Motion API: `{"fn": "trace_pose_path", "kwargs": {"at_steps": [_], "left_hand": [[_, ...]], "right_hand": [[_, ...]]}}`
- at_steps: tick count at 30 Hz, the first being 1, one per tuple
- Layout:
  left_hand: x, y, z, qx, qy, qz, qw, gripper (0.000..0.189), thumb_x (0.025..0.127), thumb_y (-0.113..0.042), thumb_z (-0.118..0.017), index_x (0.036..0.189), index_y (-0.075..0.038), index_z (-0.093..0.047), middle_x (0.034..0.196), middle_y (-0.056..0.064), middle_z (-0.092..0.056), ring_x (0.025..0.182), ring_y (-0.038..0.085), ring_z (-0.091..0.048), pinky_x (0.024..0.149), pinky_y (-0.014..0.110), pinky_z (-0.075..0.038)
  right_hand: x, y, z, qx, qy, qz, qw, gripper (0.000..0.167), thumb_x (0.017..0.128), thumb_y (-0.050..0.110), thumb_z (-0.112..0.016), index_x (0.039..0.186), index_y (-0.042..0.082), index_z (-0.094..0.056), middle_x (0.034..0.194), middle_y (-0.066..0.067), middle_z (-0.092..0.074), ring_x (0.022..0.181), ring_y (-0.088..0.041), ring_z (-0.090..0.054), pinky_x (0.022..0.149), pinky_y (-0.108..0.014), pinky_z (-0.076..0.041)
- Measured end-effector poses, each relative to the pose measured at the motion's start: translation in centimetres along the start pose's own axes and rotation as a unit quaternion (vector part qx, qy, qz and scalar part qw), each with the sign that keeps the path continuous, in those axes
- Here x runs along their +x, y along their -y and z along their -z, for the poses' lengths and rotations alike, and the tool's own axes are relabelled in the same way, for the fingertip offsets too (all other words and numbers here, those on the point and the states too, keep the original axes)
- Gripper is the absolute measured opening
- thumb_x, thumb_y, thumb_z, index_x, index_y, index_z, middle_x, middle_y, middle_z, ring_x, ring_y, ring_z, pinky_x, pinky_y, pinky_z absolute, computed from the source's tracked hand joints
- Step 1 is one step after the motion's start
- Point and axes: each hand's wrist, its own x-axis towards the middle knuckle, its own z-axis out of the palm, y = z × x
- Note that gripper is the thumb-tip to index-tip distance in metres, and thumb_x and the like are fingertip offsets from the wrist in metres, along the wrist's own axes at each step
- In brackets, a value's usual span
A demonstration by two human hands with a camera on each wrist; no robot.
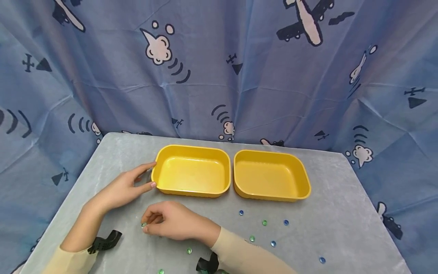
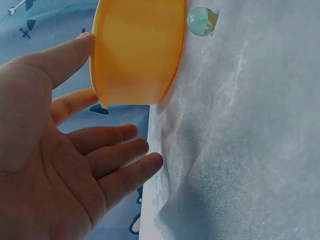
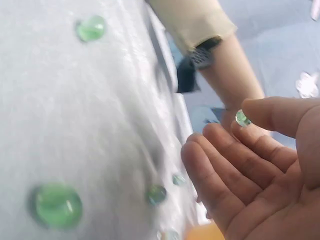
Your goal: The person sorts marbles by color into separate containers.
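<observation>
My right hand [image 1: 179, 221] is above the table in front of the left yellow bin, pinching a small green glass marble [image 3: 243, 118] between thumb and forefinger. Its other fingers are loosely bent in the right wrist view. My left hand [image 1: 119, 190] touches the left end of the left yellow bin [image 1: 191, 174] with the tips of the thumb and forefinger. In the left wrist view the remaining fingers [image 2: 132, 175] reach out free of the bin. No marbles show inside this bin. A clear greenish marble [image 2: 202, 21] appears beside it in the left wrist view.
A second yellow bin [image 1: 272, 178] stands close to the right of the first. Several green marbles [image 1: 264, 222] and blue marbles [image 1: 273, 243] lie scattered on the grey cloth-covered table [image 1: 345, 213]. A blue patterned curtain [image 1: 205, 68] hangs behind the table.
</observation>
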Motion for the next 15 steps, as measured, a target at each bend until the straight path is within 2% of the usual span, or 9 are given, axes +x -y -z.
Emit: {"fn": "trace_pose_path", "kwargs": {"at_steps": [7, 15], "left_hand": [[-0.1, -0.3, -0.2, 0.014, -0.008, 0.007, 0.9998, 0.069, 0.108, -0.045, -0.071, 0.166, -0.015, -0.048, 0.165, 0.018, -0.051, 0.137, 0.051, -0.06, 0.11, 0.068, -0.048], [0.2, -0.3, -0.7, 0.019, -0.032, 0.011, 0.9993, 0.068, 0.108, -0.044, -0.072, 0.163, -0.012, -0.05, 0.164, 0.017, -0.053, 0.135, 0.053, -0.061, 0.111, 0.068, -0.048]], "right_hand": [[-1.9, 0.0, 2.8, 0.066, -0.103, 0.006, 0.9925, 0.01, 0.102, 0.014, -0.078, 0.111, 0.009, -0.08, 0.096, 0.013, -0.074, 0.087, -0.004, -0.071, 0.078, -0.023, -0.06], [-3.4, -0.7, 6.1, 0.071, -0.2, -0.001, 0.9772, 0.015, 0.103, 0.017, -0.076, 0.116, 0.009, -0.079, 0.103, 0.002, -0.077, 0.089, -0.016, -0.075, 0.082, -0.034, -0.065]]}}
